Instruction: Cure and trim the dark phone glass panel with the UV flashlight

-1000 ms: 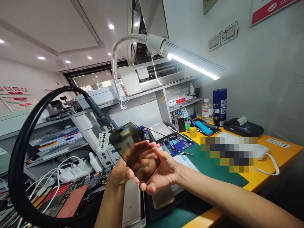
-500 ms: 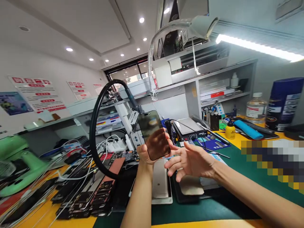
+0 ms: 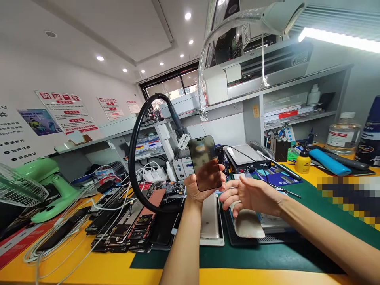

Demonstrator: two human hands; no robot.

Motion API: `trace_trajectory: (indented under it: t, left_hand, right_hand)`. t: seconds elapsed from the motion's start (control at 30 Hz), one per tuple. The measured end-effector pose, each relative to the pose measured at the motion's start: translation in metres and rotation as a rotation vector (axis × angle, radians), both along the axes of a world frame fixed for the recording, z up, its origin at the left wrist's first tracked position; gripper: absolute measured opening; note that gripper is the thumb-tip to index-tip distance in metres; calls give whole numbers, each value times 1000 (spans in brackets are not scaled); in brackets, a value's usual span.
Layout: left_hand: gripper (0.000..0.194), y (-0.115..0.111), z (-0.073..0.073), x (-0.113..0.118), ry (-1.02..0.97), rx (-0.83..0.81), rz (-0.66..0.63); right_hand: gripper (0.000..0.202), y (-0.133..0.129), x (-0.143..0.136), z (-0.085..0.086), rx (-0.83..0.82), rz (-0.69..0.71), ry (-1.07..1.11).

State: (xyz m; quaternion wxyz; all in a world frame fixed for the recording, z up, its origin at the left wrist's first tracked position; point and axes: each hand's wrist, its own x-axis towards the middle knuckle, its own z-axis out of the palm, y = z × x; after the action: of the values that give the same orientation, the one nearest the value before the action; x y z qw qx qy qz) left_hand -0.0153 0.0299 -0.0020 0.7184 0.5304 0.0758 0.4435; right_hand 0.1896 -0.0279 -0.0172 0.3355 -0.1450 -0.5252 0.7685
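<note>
A dark-screened phone is held upright in my left hand, thumb on its left edge and fingers round its right edge. Just right of the phone, my right hand is open, its fingers spread and nothing in its palm. Below the phone lies a gold phone on a white-edged one. Beneath my right hand is another gold-coloured panel on a black tray. A black hose curves up to the left of my left hand.
Stacked phone parts and white cables lie left, beside a green fan. A yellow bottle, a blue tool and a clear bottle stand or lie right. A lamp hangs overhead on a flexible arm.
The view has turned, so the surroundings sit further right and the fan shows more fully. My left hand still holds the phone, and my right hand remains open beside it.
</note>
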Motion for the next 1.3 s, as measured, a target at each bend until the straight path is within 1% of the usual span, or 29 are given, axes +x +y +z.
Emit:
trace_trajectory:
  t: [0.1,0.23,0.33,0.43,0.53,0.63,0.7,0.8,0.87,0.93,1.03,1.1,1.17,1.3]
  left_hand:
    - [89,0,-3,3,27,-13,11]
    - [87,-1,-6,8,48,-25,-11]
    - [86,-1,-8,11,49,-24,-51]
    - [81,-1,-8,12,53,-27,-102]
    - [75,-2,-7,16,75,-30,-156]
    - [67,-8,-2,23,99,-21,-182]
    - [62,-16,4,30,123,5,-157]
    - [56,-30,14,41,173,68,-47]
    - [53,-35,17,47,193,82,69]
    - [56,-35,16,52,219,81,211]
    - [70,-28,8,59,274,79,422]
    - [76,-24,4,62,316,102,535]
    - [79,-23,1,64,378,159,627]
    - [82,-28,-2,67,519,328,799]
  right_hand:
    - [60,1,4,2,102,-56,-110]
    - [61,2,12,9,213,-124,-190]
    - [57,2,17,16,308,-187,-258]
    - [48,1,20,24,387,-264,-289]
    - [46,-1,19,28,429,-383,-260]
    - [58,-2,18,31,435,-548,-206]
    - [63,-2,20,31,440,-681,-177]
    - [66,0,26,31,437,-876,-150]
    - [71,3,30,30,422,-957,-147]
    - [72,4,31,29,413,-996,-149]
    - [64,4,29,29,420,-1030,-151]
    - [61,2,26,30,420,-1055,-149]
    - [60,0,26,32,414,-1076,-137]
    - [61,-3,29,39,381,-1093,-91]
